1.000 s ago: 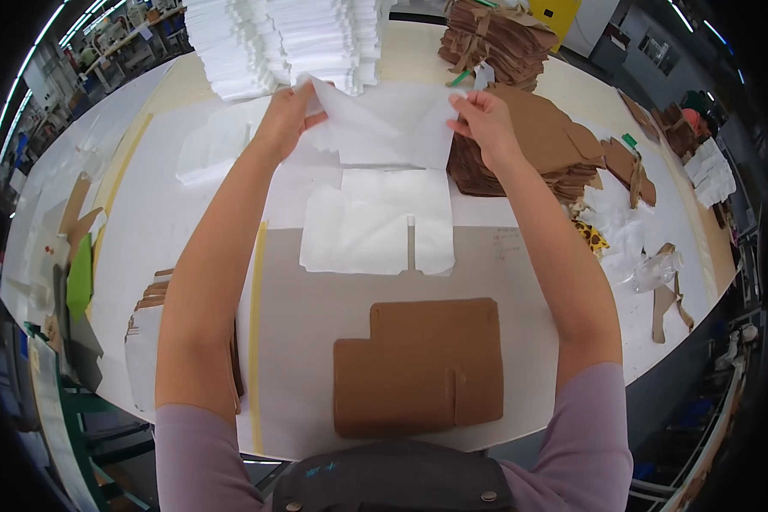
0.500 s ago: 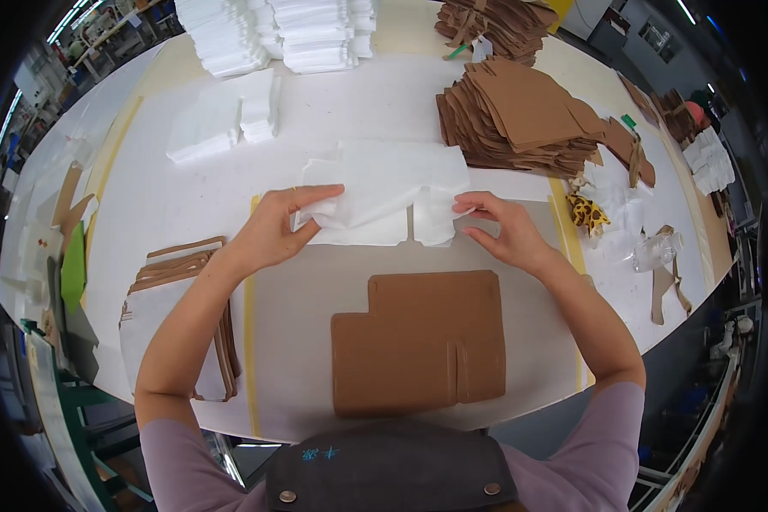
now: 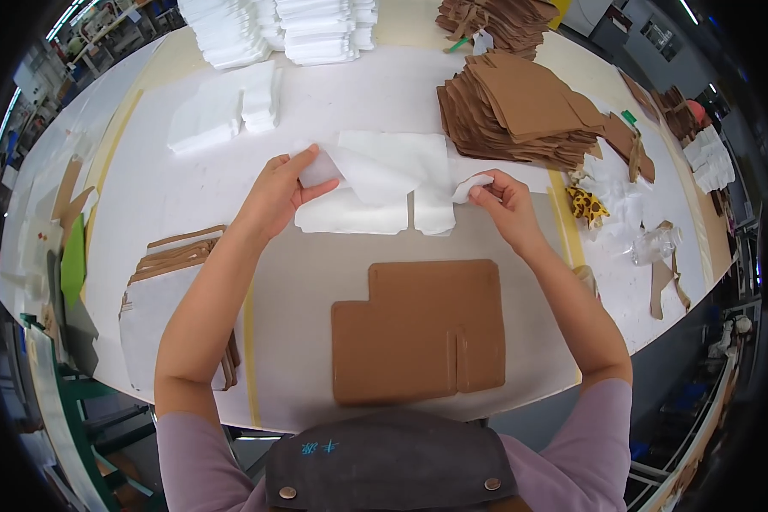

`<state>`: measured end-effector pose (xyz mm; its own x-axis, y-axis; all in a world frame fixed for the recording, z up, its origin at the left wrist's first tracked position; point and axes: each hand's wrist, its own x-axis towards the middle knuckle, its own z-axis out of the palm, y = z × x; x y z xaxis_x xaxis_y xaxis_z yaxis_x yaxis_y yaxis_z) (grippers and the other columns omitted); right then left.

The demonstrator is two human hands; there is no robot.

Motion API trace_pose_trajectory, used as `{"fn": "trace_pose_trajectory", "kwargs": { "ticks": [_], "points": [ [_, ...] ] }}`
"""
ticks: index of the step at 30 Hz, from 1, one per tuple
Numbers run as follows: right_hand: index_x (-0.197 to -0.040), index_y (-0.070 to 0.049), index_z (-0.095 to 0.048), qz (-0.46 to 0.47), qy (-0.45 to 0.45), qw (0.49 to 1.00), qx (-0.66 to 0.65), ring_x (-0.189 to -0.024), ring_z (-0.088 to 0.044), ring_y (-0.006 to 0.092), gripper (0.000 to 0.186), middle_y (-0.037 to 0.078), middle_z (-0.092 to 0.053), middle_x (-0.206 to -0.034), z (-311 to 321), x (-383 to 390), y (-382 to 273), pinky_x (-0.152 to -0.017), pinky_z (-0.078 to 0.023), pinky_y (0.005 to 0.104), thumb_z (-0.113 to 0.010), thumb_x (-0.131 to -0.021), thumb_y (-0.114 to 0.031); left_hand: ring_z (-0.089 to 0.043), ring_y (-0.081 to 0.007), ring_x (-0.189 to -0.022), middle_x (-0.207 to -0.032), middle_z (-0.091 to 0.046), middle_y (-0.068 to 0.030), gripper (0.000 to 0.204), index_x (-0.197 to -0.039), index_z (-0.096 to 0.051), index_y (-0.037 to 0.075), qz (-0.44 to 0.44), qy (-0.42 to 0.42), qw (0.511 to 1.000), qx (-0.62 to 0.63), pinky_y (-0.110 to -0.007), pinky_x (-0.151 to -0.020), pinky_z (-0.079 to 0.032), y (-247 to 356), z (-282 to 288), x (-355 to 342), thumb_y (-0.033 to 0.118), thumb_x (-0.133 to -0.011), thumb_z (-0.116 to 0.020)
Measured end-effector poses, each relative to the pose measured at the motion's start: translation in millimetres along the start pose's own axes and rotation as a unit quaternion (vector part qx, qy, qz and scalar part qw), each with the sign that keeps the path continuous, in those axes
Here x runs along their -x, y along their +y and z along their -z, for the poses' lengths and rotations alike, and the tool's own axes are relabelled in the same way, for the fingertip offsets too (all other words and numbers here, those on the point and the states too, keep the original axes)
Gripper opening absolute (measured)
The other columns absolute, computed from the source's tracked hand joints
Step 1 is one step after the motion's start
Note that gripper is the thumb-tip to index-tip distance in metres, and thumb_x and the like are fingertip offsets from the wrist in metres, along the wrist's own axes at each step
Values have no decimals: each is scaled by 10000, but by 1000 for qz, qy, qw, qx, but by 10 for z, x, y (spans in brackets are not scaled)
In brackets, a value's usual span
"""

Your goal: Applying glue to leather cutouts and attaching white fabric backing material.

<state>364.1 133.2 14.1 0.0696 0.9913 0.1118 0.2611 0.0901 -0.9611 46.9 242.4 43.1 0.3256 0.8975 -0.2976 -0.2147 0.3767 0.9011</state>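
Note:
A white cut-out piece [image 3: 350, 213] with a narrow slot lies on the grey mat, and a thin white sheet [image 3: 375, 166] is partly lifted and folded over it. My right hand [image 3: 505, 205] pinches a crumpled corner of the thin sheet between thumb and fingers at the right. At its left edge is my left hand [image 3: 277, 196], thumb and forefinger spread apart, the forefinger touching the film. Nearer to me lies a flat brown leather-like panel [image 3: 418, 333] with a notched upper left corner and a slit near its lower right.
Brown panels [image 3: 520, 102] are piled at the back right. White stacks [image 3: 316, 30] stand at the back, with lower white pieces [image 3: 222, 107] before them. White-faced, brown-edged panels [image 3: 166, 316] lie left. At right are a spotted yellow cloth [image 3: 587, 205] and a clear plastic cup [image 3: 655, 246].
Both hands have moved slightly away from me. The thin sheet's sides have lifted off the white piece, and my right hand now pinches its bunched corner outward to the right.

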Motion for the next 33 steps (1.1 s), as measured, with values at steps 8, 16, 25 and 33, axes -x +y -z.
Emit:
{"fn": "trace_pose_trajectory", "kwargs": {
  "ticks": [8,16,25,33],
  "points": [
    [-979,-17,-660,88,-43,991,89,-951,-605,136,150,59,-646,-1004,28,57,-110,-886,-507,289,-588,-858,38,-559,-189,-1156,-1240,-603,-63,260,-1098,-652,51,-198,-207,880,-378,-291,-793,-526,-109,55,231,-14,-853,-594],
    [-1039,-70,-676,34,-109,983,147,-923,-599,162,212,56,-651,-1042,154,27,-3,-858,-483,317,-638,-833,-43,-520,-260,-1228,-1203,-647,-83,424,-1036,-709,69,-263,-233,848,-397,-363,-981,-457,-261,105,294,-147,-686,-601],
    [-1259,-75,-451,226,66,890,392,-1243,-437,302,652,111,-489,-1327,-318,120,-202,-1007,-367,461,-789,-731,-254,-660,-145,-829,-865,-714,-84,227,-974,-718,18,-200,-154,884,-394,-294,-727,-521,-275,64,220,220,-914,-633],
    [-1107,-92,-484,297,40,849,435,-1357,-291,375,518,146,-370,-1407,-990,-45,-342,-1090,-197,598,-787,-708,-223,-604,-80,-792,-845,-679,-26,297,-964,-712,-33,-81,-58,920,-379,-243,-709,-516,-160,-100,269,254,-907,-660]
  ]
}}
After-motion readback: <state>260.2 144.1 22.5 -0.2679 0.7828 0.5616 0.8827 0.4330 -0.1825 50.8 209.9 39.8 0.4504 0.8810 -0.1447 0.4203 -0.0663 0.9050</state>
